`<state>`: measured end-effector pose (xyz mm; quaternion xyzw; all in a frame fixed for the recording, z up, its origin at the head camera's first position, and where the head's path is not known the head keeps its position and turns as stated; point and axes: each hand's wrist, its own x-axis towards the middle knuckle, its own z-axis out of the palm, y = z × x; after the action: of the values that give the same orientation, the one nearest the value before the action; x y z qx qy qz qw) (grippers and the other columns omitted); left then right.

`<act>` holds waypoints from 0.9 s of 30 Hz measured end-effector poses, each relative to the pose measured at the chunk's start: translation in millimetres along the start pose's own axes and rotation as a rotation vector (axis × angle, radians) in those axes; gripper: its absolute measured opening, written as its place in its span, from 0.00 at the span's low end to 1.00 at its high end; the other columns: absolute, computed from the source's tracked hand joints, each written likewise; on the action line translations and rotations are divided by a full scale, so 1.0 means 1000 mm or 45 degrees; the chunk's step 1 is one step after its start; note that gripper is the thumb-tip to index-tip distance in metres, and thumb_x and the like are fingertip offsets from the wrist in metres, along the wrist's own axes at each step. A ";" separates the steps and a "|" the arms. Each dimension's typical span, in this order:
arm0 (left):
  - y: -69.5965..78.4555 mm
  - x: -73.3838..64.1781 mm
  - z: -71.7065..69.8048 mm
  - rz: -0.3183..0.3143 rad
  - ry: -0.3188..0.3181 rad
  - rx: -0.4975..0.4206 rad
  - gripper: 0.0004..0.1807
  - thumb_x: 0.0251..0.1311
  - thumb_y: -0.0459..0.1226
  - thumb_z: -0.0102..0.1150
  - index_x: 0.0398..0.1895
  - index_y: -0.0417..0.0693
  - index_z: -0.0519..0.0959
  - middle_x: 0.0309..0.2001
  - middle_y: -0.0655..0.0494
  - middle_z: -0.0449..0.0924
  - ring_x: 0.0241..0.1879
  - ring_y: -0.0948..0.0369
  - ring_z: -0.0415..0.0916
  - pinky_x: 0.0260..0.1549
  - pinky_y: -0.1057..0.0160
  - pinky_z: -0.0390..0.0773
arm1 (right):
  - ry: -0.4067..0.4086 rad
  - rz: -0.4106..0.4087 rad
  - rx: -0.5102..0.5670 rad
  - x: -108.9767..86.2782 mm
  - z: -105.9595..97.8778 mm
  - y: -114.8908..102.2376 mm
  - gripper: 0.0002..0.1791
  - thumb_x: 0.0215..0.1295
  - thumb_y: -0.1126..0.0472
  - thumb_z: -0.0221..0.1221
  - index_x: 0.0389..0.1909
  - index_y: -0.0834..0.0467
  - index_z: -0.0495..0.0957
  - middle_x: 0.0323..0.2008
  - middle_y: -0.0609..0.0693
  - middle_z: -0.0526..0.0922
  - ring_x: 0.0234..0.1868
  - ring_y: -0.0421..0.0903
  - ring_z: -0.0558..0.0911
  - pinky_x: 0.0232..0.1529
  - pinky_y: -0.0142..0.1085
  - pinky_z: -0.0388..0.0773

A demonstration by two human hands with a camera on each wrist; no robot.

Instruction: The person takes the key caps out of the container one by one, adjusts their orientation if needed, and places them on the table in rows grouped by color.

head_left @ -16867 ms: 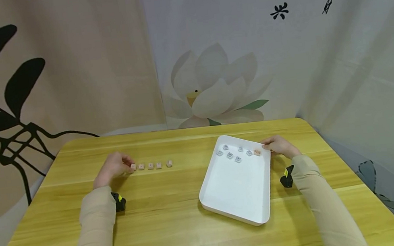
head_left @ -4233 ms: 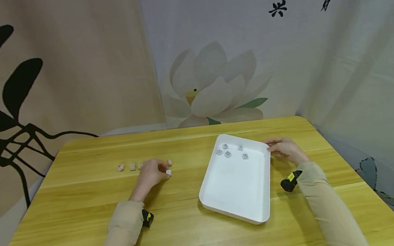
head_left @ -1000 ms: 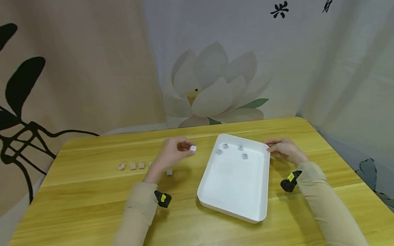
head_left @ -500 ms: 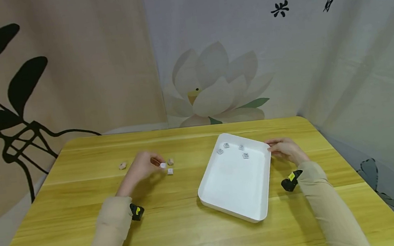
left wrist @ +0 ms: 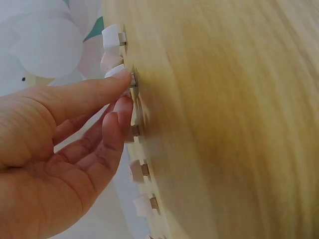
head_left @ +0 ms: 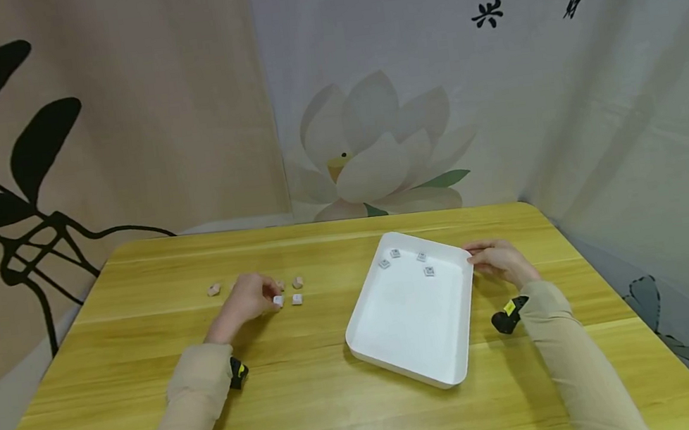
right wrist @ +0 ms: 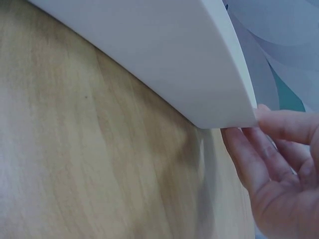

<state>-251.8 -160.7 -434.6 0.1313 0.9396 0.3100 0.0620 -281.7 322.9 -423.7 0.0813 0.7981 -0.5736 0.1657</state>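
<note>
My left hand [head_left: 248, 298] pinches a white keycap [head_left: 278, 300] between thumb and fingers, at or just above the tabletop. In the left wrist view, a small block shows beneath that keycap [left wrist: 115, 70]. To its right stands another white keycap [head_left: 297, 299]. Behind these runs a row of pinkish keycaps, including a left one [head_left: 214, 289] and a right one [head_left: 298, 283]; my left hand hides part of the row. My right hand [head_left: 498, 263] grips the far right corner of the white tray [head_left: 406, 339], thumb at the rim [right wrist: 255, 102] and fingers against the outside.
Several pale grey keycaps, one of them nearest the middle [head_left: 430, 271], lie toward the tray's far end. The wooden table [head_left: 315, 403] ends at a printed curtain [head_left: 180, 120]. Each wrist carries a black camera, such as the right one [head_left: 507, 318].
Over the last second my left hand moved left from beside the tray and lowered the white keycap in front of the row. Earlier, the tray held more keycaps. My right hand stays at the corner.
</note>
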 end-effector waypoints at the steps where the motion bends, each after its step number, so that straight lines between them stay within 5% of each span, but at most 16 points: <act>1: 0.000 0.000 0.000 -0.003 0.002 0.004 0.07 0.45 0.28 0.70 0.30 0.38 0.83 0.31 0.47 0.83 0.31 0.59 0.75 0.32 0.64 0.75 | 0.003 0.002 -0.002 0.000 0.000 0.000 0.28 0.65 0.69 0.54 0.66 0.70 0.61 0.61 0.61 0.70 0.40 0.35 0.79 0.46 0.27 0.79; 16: 0.016 0.000 -0.014 0.051 -0.054 0.036 0.12 0.59 0.33 0.60 0.45 0.37 0.80 0.40 0.46 0.83 0.40 0.54 0.79 0.42 0.55 0.79 | 0.009 -0.001 -0.016 -0.001 0.000 -0.002 0.27 0.66 0.68 0.55 0.65 0.69 0.63 0.51 0.51 0.77 0.39 0.35 0.80 0.48 0.30 0.80; 22: 0.057 0.013 -0.011 0.102 -0.048 -0.038 0.14 0.61 0.34 0.59 0.48 0.38 0.80 0.42 0.45 0.83 0.42 0.53 0.81 0.40 0.58 0.81 | 0.014 0.007 -0.035 0.000 -0.001 -0.001 0.28 0.66 0.68 0.55 0.66 0.69 0.63 0.50 0.49 0.78 0.38 0.34 0.80 0.46 0.30 0.80; 27: 0.102 0.034 0.013 0.206 -0.075 -0.175 0.12 0.60 0.35 0.60 0.46 0.41 0.81 0.44 0.47 0.84 0.44 0.53 0.81 0.42 0.60 0.81 | 0.013 0.014 -0.041 -0.001 0.000 -0.002 0.28 0.66 0.68 0.55 0.66 0.68 0.62 0.54 0.52 0.77 0.37 0.33 0.80 0.47 0.30 0.80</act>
<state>-260.5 -64.9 -385.1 0.2114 0.9002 0.3736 0.0733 -281.8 322.1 -421.9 0.0858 0.8075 -0.5595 0.1661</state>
